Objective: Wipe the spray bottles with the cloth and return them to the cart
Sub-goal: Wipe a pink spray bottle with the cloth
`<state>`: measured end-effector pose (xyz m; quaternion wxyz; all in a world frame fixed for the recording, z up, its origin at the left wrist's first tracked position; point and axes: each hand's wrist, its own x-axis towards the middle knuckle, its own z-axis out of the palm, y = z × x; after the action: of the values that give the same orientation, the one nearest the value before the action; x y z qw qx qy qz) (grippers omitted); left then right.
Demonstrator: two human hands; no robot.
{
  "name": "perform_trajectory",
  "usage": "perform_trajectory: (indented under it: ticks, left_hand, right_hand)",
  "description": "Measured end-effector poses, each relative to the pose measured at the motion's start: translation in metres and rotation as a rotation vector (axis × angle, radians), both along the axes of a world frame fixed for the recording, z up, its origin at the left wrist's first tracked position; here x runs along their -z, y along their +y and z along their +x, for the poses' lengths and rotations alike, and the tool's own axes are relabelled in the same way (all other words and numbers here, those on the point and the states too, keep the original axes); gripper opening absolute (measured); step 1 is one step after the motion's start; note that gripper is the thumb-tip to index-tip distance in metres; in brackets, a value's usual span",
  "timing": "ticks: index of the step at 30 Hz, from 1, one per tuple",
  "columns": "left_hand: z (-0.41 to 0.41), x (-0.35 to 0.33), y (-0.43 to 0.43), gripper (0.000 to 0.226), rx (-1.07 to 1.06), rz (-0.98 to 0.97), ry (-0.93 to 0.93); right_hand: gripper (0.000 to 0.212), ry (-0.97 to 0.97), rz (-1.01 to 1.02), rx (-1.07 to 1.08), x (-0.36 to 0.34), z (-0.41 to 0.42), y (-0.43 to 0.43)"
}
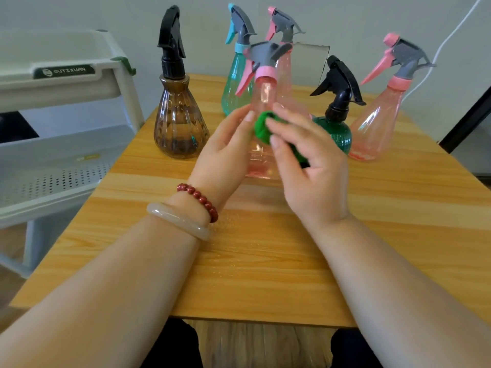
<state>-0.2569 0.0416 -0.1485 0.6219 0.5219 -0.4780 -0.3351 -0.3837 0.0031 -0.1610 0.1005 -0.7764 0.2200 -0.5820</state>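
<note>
Tabletop [265,261]: six bottles [263,102], one cloth [261,126]

You have the nearest pink spray bottle [263,102] upright, its grey trigger head on, with the bunched green cloth [261,128] pressed to its front. Five more stand upright around it: the brown bottle [178,123] at your left, the teal bottle [233,86] and second pink bottle [285,73] behind, and the round green bottle [337,131] and third pink bottle [377,123] at your right. The white cart [66,83] stands off to your left.
</note>
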Motion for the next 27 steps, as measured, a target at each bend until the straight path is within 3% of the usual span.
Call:
perform_trajectory:
  ticks: [4,7,10,12,15,18,24,27]
  left_hand:
    - [-0.013,0.001,0.003,0.038,0.058,-0.003,-0.034]
    - [-0.013,0.001,0.002,0.032,0.05,-0.017,0.027]
    - [-0.005,-0.002,0.002,0.048,-0.002,0.005,0.112]
    - [-0.001,-0.003,0.003,0.047,-0.02,-0.008,0.078]
    - [-0.008,-0.005,0.007,0.035,0.025,-0.01,-0.071]
    - [-0.02,-0.004,0.007,0.041,0.07,0.003,-0.085]
    - [-0.001,0.004,-0.003,0.041,0.038,0.017,0.147]
    - [0.005,0.003,-0.002,0.042,0.012,0.012,0.083]
  right_hand:
    - [0.029,-0.146,0.222,0.061,-0.002,-0.01,-0.005]
    - [0.024,-0.081,0.087,-0.053,-0.001,-0.015,-0.001]
    - [0.017,0.022,-0.041,-0.176,-0.001,-0.009,0.004]
    - [0.017,0.04,-0.031,-0.161,-0.001,-0.005,0.002]
    - [0.025,-0.1,0.17,-0.038,-0.002,-0.006,-0.004]
    - [0.029,-0.222,0.313,-0.015,-0.005,-0.014,-0.009]
    - [0.017,0.029,-0.012,-0.215,-0.001,-0.009,0.005]
    - [0.018,0.051,-0.026,-0.169,0.001,-0.002,0.004]
